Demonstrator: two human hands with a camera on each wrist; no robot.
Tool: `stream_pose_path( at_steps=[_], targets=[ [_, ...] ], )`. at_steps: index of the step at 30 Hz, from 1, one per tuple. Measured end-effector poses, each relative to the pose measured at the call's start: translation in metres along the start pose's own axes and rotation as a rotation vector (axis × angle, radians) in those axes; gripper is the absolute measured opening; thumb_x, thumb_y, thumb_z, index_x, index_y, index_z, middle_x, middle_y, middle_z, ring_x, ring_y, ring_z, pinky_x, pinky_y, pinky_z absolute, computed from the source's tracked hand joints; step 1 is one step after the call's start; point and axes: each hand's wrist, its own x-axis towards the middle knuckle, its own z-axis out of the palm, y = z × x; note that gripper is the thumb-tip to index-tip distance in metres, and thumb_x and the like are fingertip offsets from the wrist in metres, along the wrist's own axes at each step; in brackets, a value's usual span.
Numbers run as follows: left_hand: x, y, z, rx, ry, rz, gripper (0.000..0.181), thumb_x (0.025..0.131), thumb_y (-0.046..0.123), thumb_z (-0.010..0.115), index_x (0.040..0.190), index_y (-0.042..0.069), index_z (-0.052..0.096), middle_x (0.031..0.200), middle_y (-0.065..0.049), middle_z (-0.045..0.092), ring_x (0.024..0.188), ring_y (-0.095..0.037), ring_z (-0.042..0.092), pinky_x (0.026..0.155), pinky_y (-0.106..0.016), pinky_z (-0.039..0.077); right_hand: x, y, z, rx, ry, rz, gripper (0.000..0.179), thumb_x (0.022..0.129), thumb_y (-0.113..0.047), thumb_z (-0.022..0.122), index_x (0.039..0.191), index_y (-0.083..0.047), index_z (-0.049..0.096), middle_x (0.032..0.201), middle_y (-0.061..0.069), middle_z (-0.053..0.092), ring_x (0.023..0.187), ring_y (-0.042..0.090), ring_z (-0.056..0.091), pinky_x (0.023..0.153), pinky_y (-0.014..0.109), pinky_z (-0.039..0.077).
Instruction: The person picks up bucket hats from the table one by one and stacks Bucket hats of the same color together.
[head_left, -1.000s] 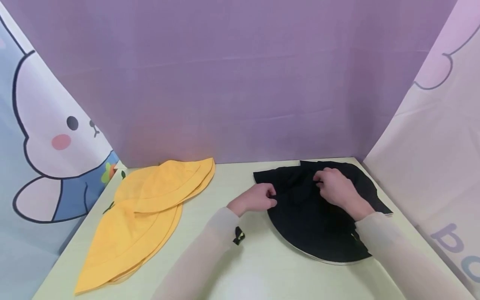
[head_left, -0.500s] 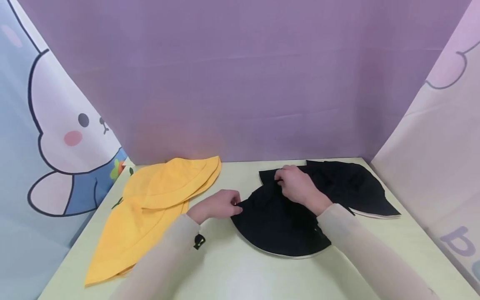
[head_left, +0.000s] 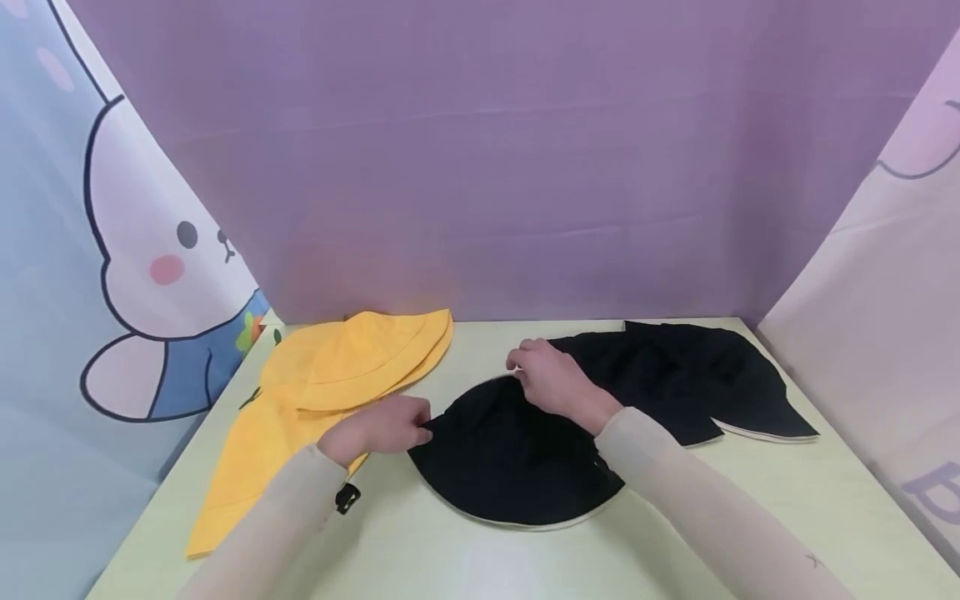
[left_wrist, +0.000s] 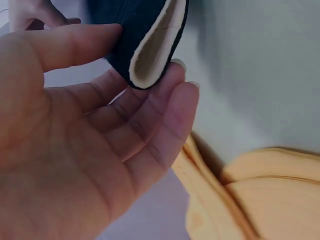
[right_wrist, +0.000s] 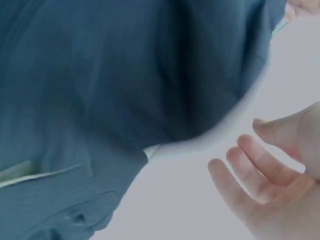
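Observation:
A black bucket hat (head_left: 510, 467), folded flat with a pale lining along its brim, lies at the middle of the table. My left hand (head_left: 382, 427) pinches the left corner of its brim; in the left wrist view the thumb is on one side of the dark cloth (left_wrist: 132, 37) and the fingers are on the other. At the hat's upper edge is my right hand (head_left: 551, 379). The right wrist view shows that hand (right_wrist: 275, 175) apart from the cloth, its fingers loosely bent and holding nothing.
More black hats (head_left: 720, 367) lie overlapped at the back right of the pale table (head_left: 757, 517). Overlapping yellow hats (head_left: 367, 358) lie on the left, partly behind the left forearm. A purple backdrop (head_left: 480, 167) rises at the table's far edge.
Both hands have moved left, bringing the front black hat away from the other black hats and toward the yellow ones. The right hand has let go of its upper edge.

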Motion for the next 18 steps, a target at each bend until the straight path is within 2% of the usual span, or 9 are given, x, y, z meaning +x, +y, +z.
stream_pose_path(
  at_steps=[5,12,18],
  targets=[
    [-0.003,-0.008,0.009,-0.009,-0.018,-0.031,0.013,0.093,0.014,0.066,0.082,0.013,0.059,0.074,0.001,0.054,0.068,-0.016,0.051,0.064,-0.031,0.042,-0.015,0.016,0.004,0.037,-0.072,0.075,0.018,0.098,-0.007,0.066,0.115,-0.009,0.071,0.106,0.005,0.063,0.097,0.025,0.063,0.071,0.037,0.054],
    [0.001,-0.007,0.009,0.024,-0.029,-0.064,0.010,0.094,0.015,0.067,0.087,0.011,0.062,0.078,0.000,0.056,0.071,-0.017,0.053,0.065,-0.033,0.043,-0.038,0.046,0.000,0.058,-0.097,0.152,0.013,0.094,-0.007,0.067,0.106,-0.008,0.072,0.099,0.004,0.064,0.085,0.020,0.061,0.074,0.043,0.054],
    [0.004,-0.010,0.014,0.012,0.053,-0.017,0.009,0.096,0.016,0.067,0.098,0.008,0.064,0.080,0.000,0.056,0.072,-0.016,0.052,0.069,-0.035,0.046,-0.058,0.055,-0.007,0.096,-0.144,0.180,0.009,0.093,-0.011,0.071,0.102,-0.007,0.072,0.091,0.000,0.065,0.076,0.014,0.059,0.070,0.039,0.053]
  ],
)
